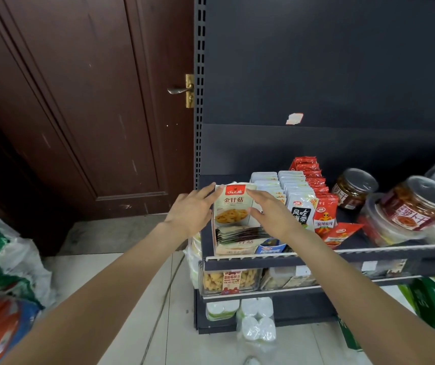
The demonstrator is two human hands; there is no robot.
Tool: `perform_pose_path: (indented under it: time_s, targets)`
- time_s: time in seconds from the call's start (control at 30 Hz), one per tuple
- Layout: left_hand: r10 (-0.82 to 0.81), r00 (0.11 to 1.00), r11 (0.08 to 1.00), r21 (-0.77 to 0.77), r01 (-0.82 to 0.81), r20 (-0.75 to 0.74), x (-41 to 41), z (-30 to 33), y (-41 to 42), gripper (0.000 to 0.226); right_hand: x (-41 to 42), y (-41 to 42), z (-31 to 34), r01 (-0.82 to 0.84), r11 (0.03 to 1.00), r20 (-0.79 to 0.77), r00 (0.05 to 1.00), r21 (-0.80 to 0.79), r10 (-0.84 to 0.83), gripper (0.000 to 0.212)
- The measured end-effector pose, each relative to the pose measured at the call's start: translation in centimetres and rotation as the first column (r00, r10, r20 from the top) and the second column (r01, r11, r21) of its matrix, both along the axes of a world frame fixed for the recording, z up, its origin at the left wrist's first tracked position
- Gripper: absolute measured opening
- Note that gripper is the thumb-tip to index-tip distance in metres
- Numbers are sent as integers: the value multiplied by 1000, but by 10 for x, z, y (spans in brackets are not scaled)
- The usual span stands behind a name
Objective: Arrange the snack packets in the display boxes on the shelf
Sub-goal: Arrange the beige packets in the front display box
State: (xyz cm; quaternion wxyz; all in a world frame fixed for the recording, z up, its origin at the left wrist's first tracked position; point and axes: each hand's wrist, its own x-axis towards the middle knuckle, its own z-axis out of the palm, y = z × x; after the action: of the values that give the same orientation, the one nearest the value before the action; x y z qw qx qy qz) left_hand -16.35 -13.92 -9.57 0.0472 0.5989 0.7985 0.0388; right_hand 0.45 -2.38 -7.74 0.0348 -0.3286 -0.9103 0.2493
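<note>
A white display box (233, 206) of mushroom snacks stands at the left end of the dark shelf (384, 252), its back flap with a red label raised. Several flat snack packets (240, 234) lie stacked in its front part. My left hand (192, 212) is at the flap's left edge, fingers stretched out and touching its top corner. My right hand (271, 214) is on the flap's right edge, with fingers over the top and the thumb on the printed face.
Right of the box stand rows of pale blue packets (290, 191) and red packets (319, 188), then lidded jars (353, 188) (416, 204). Lower shelves hold clear tubs of snacks (228, 281). A brown door (79, 101) is on the left, with stuffed bags (3, 272) on the floor.
</note>
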Motion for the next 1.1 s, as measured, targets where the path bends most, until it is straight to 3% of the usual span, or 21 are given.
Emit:
perform_pose_path:
  time_s: [0.2, 0.3, 0.4, 0.57, 0.7, 0.8, 0.93, 1.1]
  targets:
    - [4, 978, 1000, -12, -1, 207, -1, -1, 2, 66, 18, -11, 9, -84, 973, 76, 992, -216, 102, 41]
    - [-6, 958, 1000, 13, 2, 285, -3, 0, 2, 67, 20, -12, 10, -133, 967, 138, 977, -215, 165, 36]
    - [3, 867, 998, 55, -35, 498, -4, -2, 3, 70, 19, -14, 11, -150, 971, 129, 976, -184, 175, 32]
    - [-3, 732, 994, 84, -75, 681, -4, -4, 0, 82, 18, -20, 13, -229, 973, 195, 956, 23, 220, 29]
    - [-12, 723, 996, 71, -52, 691, -4, -9, -2, 97, 19, -28, 4, -309, 887, 233, 943, 344, 238, 27]
    - [-11, 725, 995, 78, -59, 689, -4, -12, -1, 99, 17, -32, -4, -266, 853, 160, 963, 448, 215, 22]
    - [-15, 714, 995, 80, -57, 700, -6, -10, 0, 97, 16, -31, 3, -162, 907, 67, 987, 389, 147, 19]
    - [16, 634, 995, 52, -89, 773, -7, -7, 1, 83, 19, -18, 13, 20, 997, -61, 998, 79, -16, 13]
